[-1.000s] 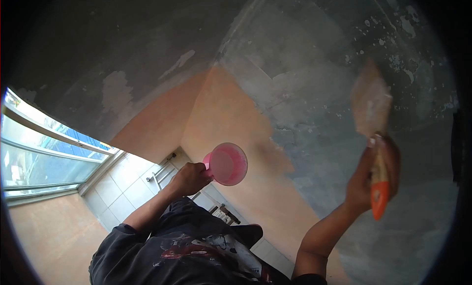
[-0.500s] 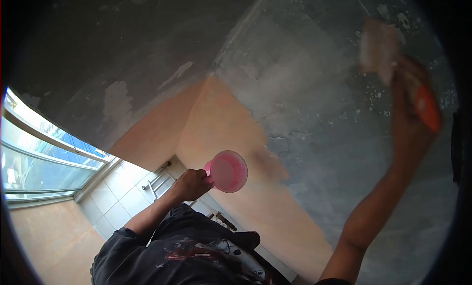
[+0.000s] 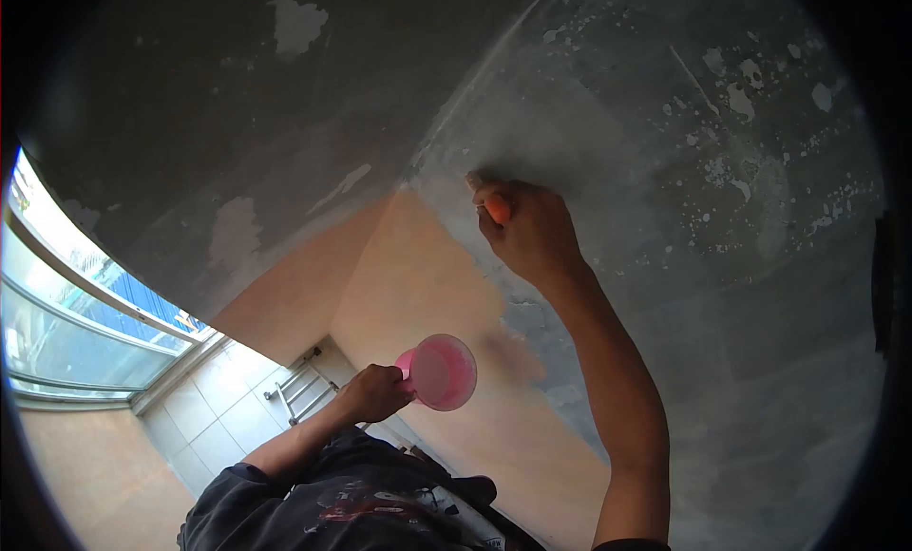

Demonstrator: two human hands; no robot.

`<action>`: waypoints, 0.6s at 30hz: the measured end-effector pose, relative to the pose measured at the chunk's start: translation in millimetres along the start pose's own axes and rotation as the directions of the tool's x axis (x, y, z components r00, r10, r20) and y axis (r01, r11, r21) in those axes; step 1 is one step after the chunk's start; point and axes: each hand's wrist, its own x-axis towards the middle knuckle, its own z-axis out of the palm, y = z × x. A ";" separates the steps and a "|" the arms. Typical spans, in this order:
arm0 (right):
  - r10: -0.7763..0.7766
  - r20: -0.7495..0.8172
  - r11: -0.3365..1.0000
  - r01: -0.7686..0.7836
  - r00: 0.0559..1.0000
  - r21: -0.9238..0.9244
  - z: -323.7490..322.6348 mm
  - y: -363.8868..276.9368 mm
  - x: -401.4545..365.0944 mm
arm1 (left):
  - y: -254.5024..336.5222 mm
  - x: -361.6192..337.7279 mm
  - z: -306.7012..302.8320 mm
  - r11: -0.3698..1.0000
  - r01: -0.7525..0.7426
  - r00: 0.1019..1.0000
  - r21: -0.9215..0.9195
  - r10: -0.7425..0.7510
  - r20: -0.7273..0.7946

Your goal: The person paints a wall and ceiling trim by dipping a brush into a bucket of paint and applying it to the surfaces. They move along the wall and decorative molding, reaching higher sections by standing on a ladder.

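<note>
- closest to the camera, at the bottom edge, is the person's dark shirt [image 3: 361, 503] with a red and white print, its long sleeve running up the left arm.
- the left hand [image 3: 372, 393] is closed around the short handle of a pink plastic cup [image 3: 442, 371]. the cup is held in the air just above the chest, its round mouth turned towards the camera. what is inside cannot be made out.
- the bare right arm reaches up and away from the body. the right hand [image 3: 530, 230] is curled tight around an orange-handled tool [image 3: 498, 208], pressed against the wall surface.
- only a bit of the orange handle shows between the fingers. the working end is hidden by the hand.
- the tool meets the grey plastered wall [image 3: 722, 266] right at the top edge of a peach painted patch [image 3: 418, 275], beside the corner line where two surfaces join.
- white flecks [image 3: 731, 95] and bare spots are scattered over the grey, well apart from the hand.
- farther off, a metal ladder [image 3: 299, 388] lies on a pale tiled floor [image 3: 204, 427].
- farthest, on the left, is a large window [image 3: 66, 332] with bright daylight.
</note>
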 end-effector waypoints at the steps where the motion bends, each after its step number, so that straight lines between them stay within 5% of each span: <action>1: -0.017 0.032 1.000 0.018 0.999 -0.010 -4.8 0.4 12.8 | -0.5 2.6 -0.3 1.000 -0.006 1.000 0.008 0.006 -0.004; 2: 0.070 0.016 0.997 -0.069 0.997 -0.038 -22.9 7.3 23.5 | -1.5 3.0 0.4 1.000 -0.010 1.000 -0.009 0.010 -0.008; 4: 0.007 -0.060 0.975 -0.020 0.998 -0.219 -89.2 2.2 56.2 | 2.7 -0.1 -1.3 0.999 -0.004 1.000 -0.032 0.004 0.003; 5: 0.217 -0.118 0.956 -0.235 0.969 -0.173 -125.9 -14.0 71.7 | 10.0 -2.1 -8.8 0.999 0.035 0.999 -0.026 -0.034 0.021; 6: 0.043 -0.203 0.871 -0.137 0.978 -0.471 -162.5 -4.4 87.2 | 14.0 -4.8 -11.7 0.997 0.073 0.997 -0.018 -0.072 0.042; 7: 0.055 -0.196 0.874 -0.143 0.979 -0.465 -182.2 -27.0 99.5 | 14.2 -7.1 -9.0 0.997 0.081 0.995 -0.018 -0.080 0.055; 10: 0.027 -0.551 0.862 -0.298 0.834 -0.410 -204.4 -73.3 120.1 | 11.6 -1.4 -11.1 0.997 0.073 0.997 -0.017 -0.072 0.036; 11: -0.243 -0.449 0.677 -0.181 0.860 -0.714 -202.8 -74.6 118.9 | 9.1 -1.1 -9.7 0.997 0.077 0.996 -0.022 -0.076 0.043; 13: -0.467 -0.261 0.384 -0.072 0.845 -0.920 -192.3 -66.2 118.6 | 8.5 -1.2 -11.9 0.996 0.081 0.996 -0.030 -0.080 0.037; 15: -0.353 -0.085 0.337 0.042 0.932 -0.940 -160.9 -35.0 113.6 | 11.6 -4.2 -15.4 0.998 0.068 0.996 0.008 -0.068 0.054; 18: -0.223 0.074 0.568 0.191 0.972 -0.801 -64.9 -30.9 81.0 | -2.5 -5.0 -9.1 0.999 0.037 0.999 0.009 -0.038 0.020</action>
